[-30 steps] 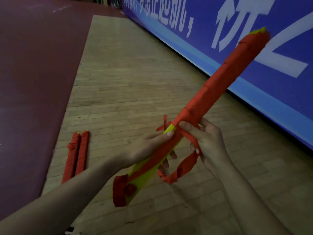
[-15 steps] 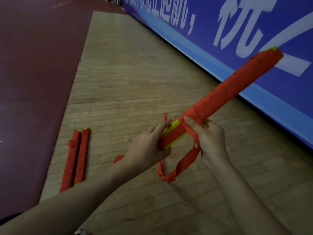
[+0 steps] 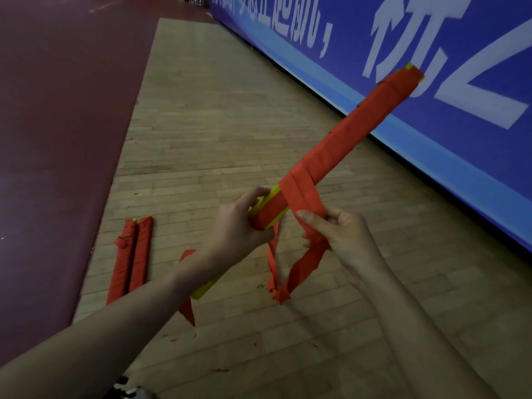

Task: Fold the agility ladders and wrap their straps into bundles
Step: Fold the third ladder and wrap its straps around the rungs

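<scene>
Left hand (image 3: 239, 226) fisted round the folded ladder (image 3: 339, 151) (angled up toward the banner (image 3: 431, 156)); right hand (image 3: 339, 234) pinches the red strap (image 3: 302, 194) just beside it.

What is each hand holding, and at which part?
Left hand grips the ladder bundle at its unwrapped lower part; right hand pinches the red strap near the wrap.

I see ladder bundle (image 3: 339, 151) between hands | wrapped bundles (image 3: 131, 257) on floor (image 3: 230, 125), left of left hand (image 3: 236, 226) | banner (image 3: 431, 53) beyond right hand (image 3: 342, 234)
</scene>
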